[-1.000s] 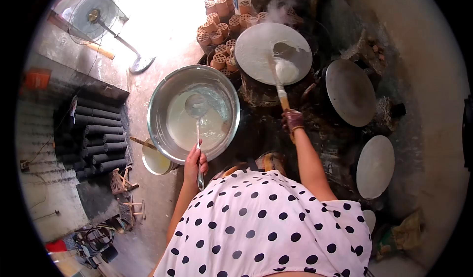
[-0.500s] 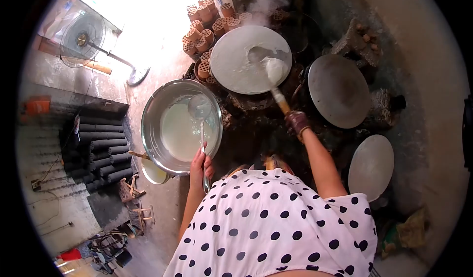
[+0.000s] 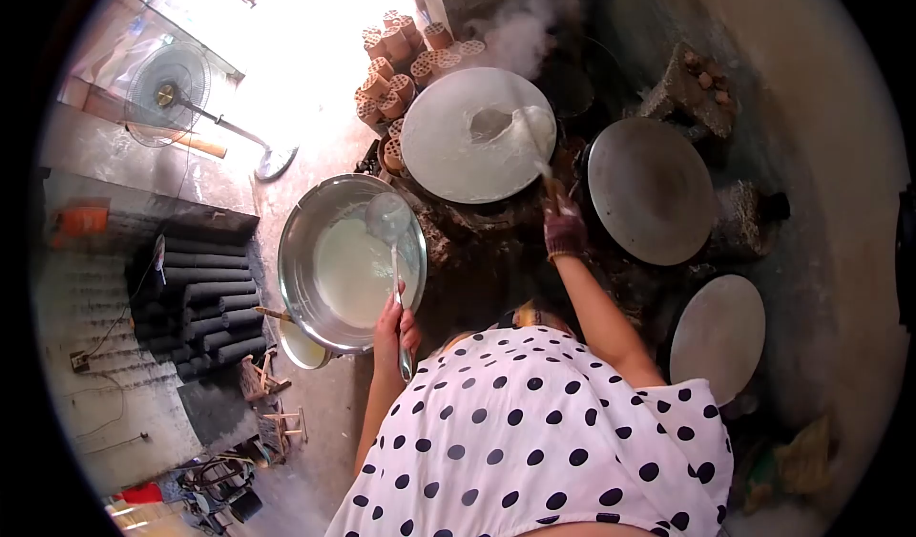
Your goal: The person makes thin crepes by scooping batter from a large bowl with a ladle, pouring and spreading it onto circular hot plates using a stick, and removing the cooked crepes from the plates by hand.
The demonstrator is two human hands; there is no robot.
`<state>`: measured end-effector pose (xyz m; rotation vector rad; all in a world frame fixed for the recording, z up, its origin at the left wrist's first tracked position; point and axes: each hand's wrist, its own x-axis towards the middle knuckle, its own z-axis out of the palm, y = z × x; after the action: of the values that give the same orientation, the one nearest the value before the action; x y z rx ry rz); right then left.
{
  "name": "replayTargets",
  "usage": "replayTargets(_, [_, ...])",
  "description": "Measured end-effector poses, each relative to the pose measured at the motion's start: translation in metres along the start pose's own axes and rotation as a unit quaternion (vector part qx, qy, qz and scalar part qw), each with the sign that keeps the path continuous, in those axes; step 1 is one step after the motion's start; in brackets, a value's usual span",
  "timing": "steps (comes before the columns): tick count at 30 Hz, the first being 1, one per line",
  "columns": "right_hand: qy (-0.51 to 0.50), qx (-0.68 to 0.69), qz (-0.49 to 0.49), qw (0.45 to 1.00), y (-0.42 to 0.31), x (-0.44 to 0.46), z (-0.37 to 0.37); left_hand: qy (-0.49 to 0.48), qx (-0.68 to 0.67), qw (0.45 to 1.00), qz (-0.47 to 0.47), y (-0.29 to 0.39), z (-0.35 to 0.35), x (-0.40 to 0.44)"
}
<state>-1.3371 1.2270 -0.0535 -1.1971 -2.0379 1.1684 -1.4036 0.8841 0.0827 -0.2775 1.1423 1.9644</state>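
Observation:
My left hand (image 3: 393,332) is closed around the handle of a metal ladle (image 3: 387,218), whose bowl is over a wide steel basin (image 3: 299,236) of thin white batter (image 3: 348,270). My right hand (image 3: 565,229), in a dark reddish glove, grips a wooden-handled spreader (image 3: 551,189). Its pale head rests at the right side of a round griddle (image 3: 444,141), among white batter. A thinner, darker patch shows near the griddle's middle, and steam rises behind it. The exact shape of the spreader's head is blurred.
To the right are a bare round griddle (image 3: 649,193) and a pale round disc (image 3: 720,336). Perforated clay-coloured briquettes (image 3: 382,84) are piled behind the basin. A standing fan (image 3: 170,96), stacked black briquettes (image 3: 215,294) and a small pot (image 3: 303,346) are on the left.
My right hand has moved slightly left, and the spreader's head now points up along the griddle's right side. The ladle stays over the basin. The whole view has shifted a little.

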Motion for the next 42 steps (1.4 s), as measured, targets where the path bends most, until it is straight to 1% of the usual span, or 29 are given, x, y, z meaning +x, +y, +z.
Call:
replayTargets(1, [0.037,-0.103,0.088,0.99,-0.002,-0.006,-0.004,0.01,0.01,1.0,-0.003,0.001,0.001,-0.002])
replayTargets(2, [0.035,-0.1,0.087,0.991,0.017,0.003,0.013,0.008,0.019,1.0,-0.004,0.0,-0.002,-0.001])
replayTargets(4, [0.019,-0.183,-0.03,0.983,0.073,0.023,0.065,0.021,0.041,0.999,-0.014,0.001,-0.007,-0.001])
replayTargets(5, [-0.046,-0.172,0.026,0.984,0.031,0.022,0.06,0.028,0.061,0.997,-0.023,0.001,-0.008,0.001])
replayTargets(7, [-0.134,-0.048,-0.025,0.989,0.031,0.032,0.074,0.023,0.073,0.997,-0.028,0.001,-0.01,0.001])
replayTargets(8, [-0.13,-0.047,-0.025,0.99,0.028,0.034,0.063,0.019,0.098,0.995,-0.029,0.002,-0.009,0.001])
replayTargets(10, [-0.084,-0.035,-0.154,0.984,0.022,0.037,0.028,0.013,0.123,0.992,-0.029,0.006,-0.008,0.002])
replayTargets(11, [-0.085,-0.036,-0.156,0.983,0.026,0.034,0.024,-0.002,0.122,0.992,-0.019,0.007,-0.009,0.001])
replayTargets(12, [-0.058,-0.016,-0.004,0.998,0.037,0.031,0.025,-0.015,0.12,0.993,-0.01,0.006,-0.01,-0.002])
replayTargets(13, [-0.028,0.004,0.151,0.988,0.048,0.027,0.028,-0.013,0.117,0.993,-0.01,0.004,-0.009,-0.004])
replayTargets(15, [0.005,0.181,0.082,0.98,0.093,0.035,0.061,0.006,0.148,0.989,-0.024,0.008,-0.002,-0.002])
replayTargets(16, [-0.08,0.083,0.056,0.992,0.086,0.045,0.059,0.003,0.157,0.987,-0.032,0.01,0.001,-0.001])
replayTargets(17, [-0.162,-0.015,0.028,0.986,0.077,0.05,0.054,0.002,0.159,0.987,-0.032,0.011,-0.003,-0.001])
replayTargets(18, [-0.16,-0.013,0.027,0.987,0.064,0.051,0.044,-0.012,0.143,0.989,-0.039,0.009,-0.008,0.003])
replayTargets(21, [-0.067,0.046,0.131,0.988,0.032,0.045,0.017,-0.022,0.13,0.99,-0.043,0.005,-0.012,0.004])
replayTargets(22, [-0.067,0.048,0.13,0.988,0.031,0.043,0.018,-0.023,0.139,0.989,-0.041,0.006,-0.012,0.005])
replayTargets(25, [-0.202,0.202,0.031,0.958,0.035,0.043,0.014,-0.021,0.147,0.987,-0.062,0.006,-0.014,0.017])
replayTargets(26, [-0.183,0.149,-0.01,0.972,0.034,0.049,0.008,-0.023,0.147,0.987,-0.062,0.007,-0.015,0.023])
replayTargets(27, [-0.184,0.149,-0.009,0.972,0.028,0.054,0.007,-0.029,0.176,0.981,-0.071,0.009,-0.015,0.031])
replayTargets(29, [-0.134,0.076,0.03,0.988,0.017,0.064,0.008,-0.029,0.2,0.976,-0.078,0.01,-0.011,0.05])
replayTargets(30, [-0.204,0.052,0.042,0.977,0.015,0.063,0.005,-0.028,0.221,0.971,-0.086,0.013,-0.008,0.062])
replayTargets(31, [-0.205,0.052,0.042,0.976,0.035,0.063,0.014,-0.031,0.243,0.965,-0.092,0.018,-0.002,0.077])
replayTargets(33, [-0.21,0.03,-0.083,0.974,0.103,0.063,0.034,-0.048,0.278,0.957,-0.067,0.027,0.014,0.108])
replayTargets(35, [-0.205,0.033,-0.086,0.974,0.084,0.032,-0.01,-0.052,0.32,0.946,-0.029,0.034,0.036,0.135])
replayTargets(37, [-0.118,-0.086,-0.15,0.978,0.059,0.01,-0.041,-0.071,0.337,0.939,0.018,0.031,0.042,0.171])
replayTargets(38, [-0.045,-0.062,-0.139,0.987,0.057,-0.002,-0.037,-0.066,0.333,0.94,0.017,0.031,0.051,0.18])
replayTargets(39, [-0.053,-0.063,-0.14,0.987,0.055,-0.012,-0.027,-0.049,0.343,0.938,0.028,0.029,0.063,0.187])
replayTargets(41, [-0.06,-0.167,0.017,0.984,0.047,-0.031,0.005,-0.026,0.35,0.936,0.041,0.017,0.08,0.198])
replayTargets(42, [-0.089,-0.124,0.024,0.988,0.046,-0.037,0.029,-0.007,0.343,0.938,0.05,0.007,0.086,0.203])
